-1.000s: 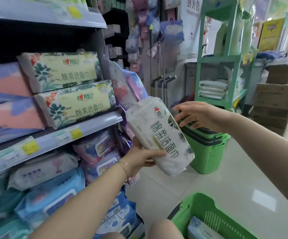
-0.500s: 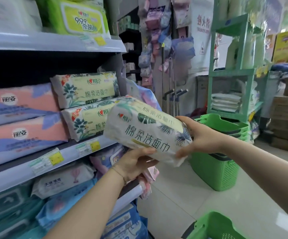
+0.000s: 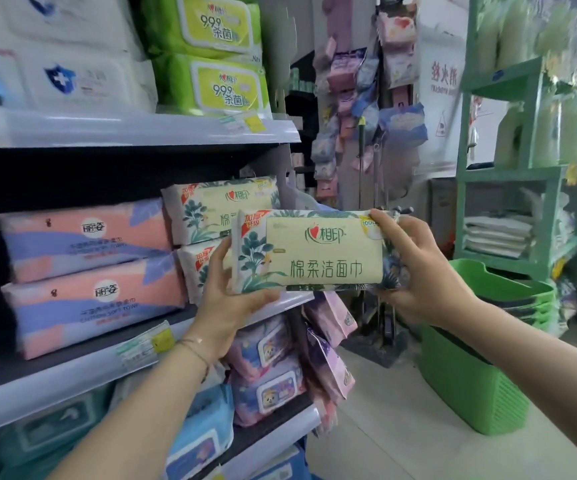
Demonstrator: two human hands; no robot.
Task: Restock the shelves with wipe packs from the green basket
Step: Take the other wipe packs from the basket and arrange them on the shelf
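Left hand [image 3: 226,299] and right hand [image 3: 415,271] grip cream leaf-printed plastic wipe pack [image 3: 321,251] by its ends | keep level, slide toward 10 o'clock onto matching stack [image 3: 211,209]

To our right we see a green rack [image 3: 512,173] with folded white cloths [image 3: 498,233] stacked on a lower tier and pale, blurred bottles [image 3: 519,133] on the tiers above. Behind it hangs a white sign [image 3: 444,77] with red characters. Pink and blue packets [image 3: 398,46] dangle in a column beside thin upright poles [image 3: 361,161]. Below us lies a pale tiled floor [image 3: 401,427].
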